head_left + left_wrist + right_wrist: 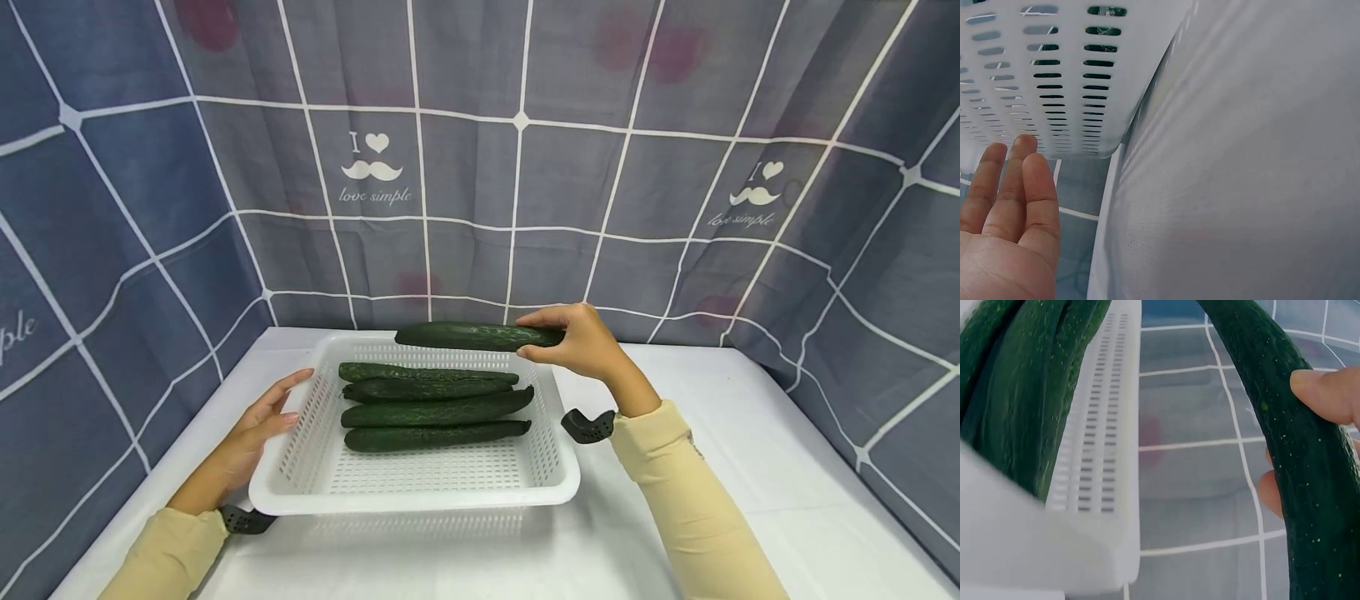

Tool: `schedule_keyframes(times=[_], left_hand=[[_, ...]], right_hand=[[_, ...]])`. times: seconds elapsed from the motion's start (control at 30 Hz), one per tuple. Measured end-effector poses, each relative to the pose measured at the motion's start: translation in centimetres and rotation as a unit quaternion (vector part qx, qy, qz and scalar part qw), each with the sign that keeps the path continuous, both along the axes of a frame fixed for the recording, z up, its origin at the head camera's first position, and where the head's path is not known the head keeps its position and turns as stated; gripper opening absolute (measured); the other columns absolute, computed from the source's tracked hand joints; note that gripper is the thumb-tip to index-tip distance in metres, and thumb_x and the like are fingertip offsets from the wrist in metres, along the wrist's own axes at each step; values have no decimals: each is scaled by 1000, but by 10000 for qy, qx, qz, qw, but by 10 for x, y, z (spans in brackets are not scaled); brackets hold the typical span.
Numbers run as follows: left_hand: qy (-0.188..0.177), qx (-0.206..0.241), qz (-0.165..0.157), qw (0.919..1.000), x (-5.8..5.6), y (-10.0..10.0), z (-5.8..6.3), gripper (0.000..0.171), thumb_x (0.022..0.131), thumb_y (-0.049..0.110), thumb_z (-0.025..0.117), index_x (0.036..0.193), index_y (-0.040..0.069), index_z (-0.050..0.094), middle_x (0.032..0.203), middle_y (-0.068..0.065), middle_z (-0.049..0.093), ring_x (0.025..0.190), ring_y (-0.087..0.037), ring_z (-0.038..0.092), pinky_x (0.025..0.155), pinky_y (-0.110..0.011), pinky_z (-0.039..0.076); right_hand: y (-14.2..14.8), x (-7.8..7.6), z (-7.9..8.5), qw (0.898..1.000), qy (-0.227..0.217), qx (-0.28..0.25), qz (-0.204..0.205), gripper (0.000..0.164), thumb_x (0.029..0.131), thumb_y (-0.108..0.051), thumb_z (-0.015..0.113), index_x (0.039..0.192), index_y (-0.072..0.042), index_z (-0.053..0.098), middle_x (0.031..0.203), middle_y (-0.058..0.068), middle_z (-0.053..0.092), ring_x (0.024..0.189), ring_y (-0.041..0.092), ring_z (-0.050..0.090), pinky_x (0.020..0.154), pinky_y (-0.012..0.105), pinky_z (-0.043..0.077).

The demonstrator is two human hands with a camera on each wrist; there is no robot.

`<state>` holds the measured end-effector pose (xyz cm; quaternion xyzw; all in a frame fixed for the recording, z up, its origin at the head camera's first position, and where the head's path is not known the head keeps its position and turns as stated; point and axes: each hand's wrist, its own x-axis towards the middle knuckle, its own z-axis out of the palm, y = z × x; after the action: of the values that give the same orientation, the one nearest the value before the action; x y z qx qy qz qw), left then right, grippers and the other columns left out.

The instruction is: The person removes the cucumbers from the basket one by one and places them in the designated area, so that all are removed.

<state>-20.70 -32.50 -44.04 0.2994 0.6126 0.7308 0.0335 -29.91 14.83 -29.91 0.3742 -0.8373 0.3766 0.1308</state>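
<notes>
My right hand (576,340) grips a long dark green cucumber (472,336) near its right end, thumb on one side and fingers on the other. In the head view this cucumber lies level over the far rim of a white perforated plastic basket (420,502). Several more cucumbers (438,411) rest side by side inside the basket, also seen at the left of the right wrist view. My left hand (247,437) is at the basket's left side with fingers extended. The left wrist view shows its fingers (1040,187) straight beside the slotted wall (1072,94).
The basket stands on a white-covered table (750,467). Grey-blue curtains (465,183) with white grid lines rise behind the table and at both sides. Black wrist bands (588,426) sit at the cuffs of the beige sleeves (682,492).
</notes>
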Motion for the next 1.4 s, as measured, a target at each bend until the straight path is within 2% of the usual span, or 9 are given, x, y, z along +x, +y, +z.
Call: schedule_keyframes(times=[0.13,0.27,0.47,0.77,0.97,1.23,1.4], left_hand=[[19,-8,9,10000,1,0,0,65,109,-3,38,164,32,45,155,10,52,124,-12,63,91,-33,60],[32,-44,72,10000,2,0,-1,64,109,-2,39,163,32,45,155,11,52,125,-11,63,90,-32,60],[19,-65,92,9999,2,0,-2,66,109,-3,39,163,32,45,155,11,52,124,-10,63,90,-32,60],[40,-63,23,10000,3,1,-4,67,108,-4,37,164,32,45,155,10,52,124,-11,63,90,-32,60],[34,-121,97,9999,2,2,-4,67,108,-3,37,164,33,44,155,11,51,124,-11,63,90,-32,60],[9,-186,183,9997,2,1,-4,66,109,-2,38,163,34,45,154,13,51,125,-9,62,91,-32,59],[22,-181,233,9996,2,2,-5,66,109,-3,39,163,34,45,154,12,52,124,-10,63,90,-31,60]], right_hand=[[12,3,-3,9999,-64,-75,-75,35,82,-4,92,115,-1,83,108,10,82,99,24,77,86,27,58],[22,7,-6,9997,-162,-141,-135,34,82,-3,92,114,-1,83,106,10,82,94,17,76,82,21,57],[35,11,-8,9992,-298,-149,-233,34,83,-2,92,115,0,83,105,10,82,91,9,74,79,20,56],[57,16,-19,9991,-290,-46,-305,33,87,-6,90,118,-2,81,106,7,81,92,8,70,84,23,53],[72,18,-27,9994,-256,-179,-170,31,89,-2,87,119,0,80,109,9,80,91,9,67,83,22,52],[82,18,-32,9997,-38,-99,-242,31,89,0,86,120,0,79,113,10,79,103,7,66,90,21,50],[89,18,-35,9993,-46,-28,-375,32,91,1,84,122,3,77,121,14,78,119,18,67,100,16,45]])
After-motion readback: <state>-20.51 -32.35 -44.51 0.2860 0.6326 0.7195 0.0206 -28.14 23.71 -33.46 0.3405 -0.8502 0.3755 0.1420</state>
